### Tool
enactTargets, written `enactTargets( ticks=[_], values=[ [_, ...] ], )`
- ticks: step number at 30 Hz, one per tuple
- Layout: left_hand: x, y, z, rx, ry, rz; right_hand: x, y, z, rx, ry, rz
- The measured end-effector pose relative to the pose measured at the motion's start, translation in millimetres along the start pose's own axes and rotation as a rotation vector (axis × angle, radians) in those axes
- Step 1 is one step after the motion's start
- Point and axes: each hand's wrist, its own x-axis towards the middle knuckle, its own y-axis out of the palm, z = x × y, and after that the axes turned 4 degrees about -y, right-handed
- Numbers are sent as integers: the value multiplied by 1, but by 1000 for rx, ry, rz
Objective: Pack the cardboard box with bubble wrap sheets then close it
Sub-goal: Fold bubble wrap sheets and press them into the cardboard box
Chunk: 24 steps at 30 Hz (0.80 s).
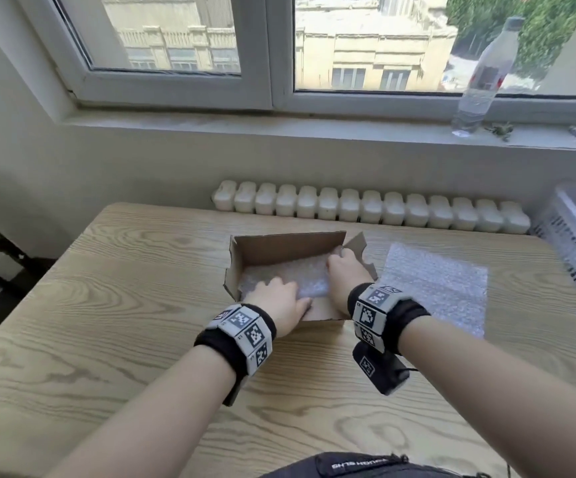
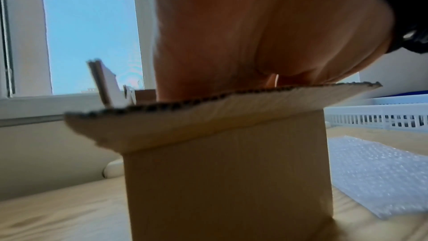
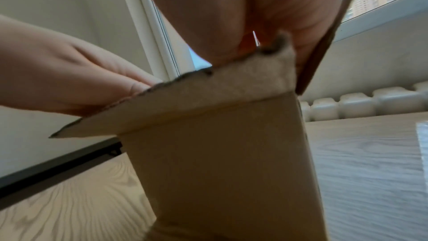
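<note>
In the box [image 1: 281,251], both hands press wrap [image 1: 309,276]: left hand [image 1: 278,301] flat at 7 o'clock, right hand [image 1: 345,272] at 3. Right's grip can't be told. Spare sheet [image 1: 435,288] lies at 3 o'clock.

Daylight coming through white-framed window [image 1: 272,46]; pale wall below sill [image 1: 245,124]; white radiator [image 1: 369,207] sitting behind light wood-grain table [image 1: 107,305].
</note>
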Motion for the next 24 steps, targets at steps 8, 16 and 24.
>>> enactTargets(
  ticks=[8,16,24],
  values=[
    [6,6,-3,67,-72,60,-14,9,10,-335,-152,-113],
    [12,10,0,135,-55,140,-3,20,17,-148,-8,70],
    [21,-3,4,-1,-2,227,32,29,18,-75,100,314]
  ],
)
